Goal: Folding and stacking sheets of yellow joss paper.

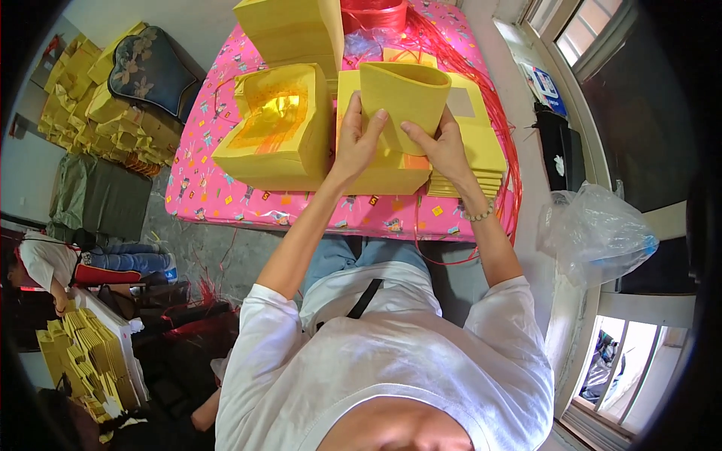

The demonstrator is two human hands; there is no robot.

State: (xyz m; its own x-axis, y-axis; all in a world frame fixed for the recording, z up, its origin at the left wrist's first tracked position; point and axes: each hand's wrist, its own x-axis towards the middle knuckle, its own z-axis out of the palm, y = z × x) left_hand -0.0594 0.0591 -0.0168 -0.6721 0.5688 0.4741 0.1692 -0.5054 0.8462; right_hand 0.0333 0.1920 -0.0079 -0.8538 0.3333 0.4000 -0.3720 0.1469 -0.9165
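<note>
Between both my hands is a bent stack of yellow paper [402, 101], its top edge bowed into a curve. My left hand [358, 139] grips its left side, thumb on the near face. My right hand [441, 144] clasps the right side the same way; its wrist wears a beaded bracelet [479, 214]. Beneath sits a yellow paper block [380, 180] near the table's front edge. To the left lies a large yellow paper stack [278, 169] with shiny gold foil and orange print on its hollowed top. Flat layered yellow paper bundles [477, 154] are piled at the right.
A pink patterned cloth [197, 184] covers the table. Behind are a tall yellow stack [293, 34], a red basin [374, 15] and red plastic strings [500, 113] running down the right side. A clear plastic bag [602, 233] hangs by the window. Another person [56, 263] is at left.
</note>
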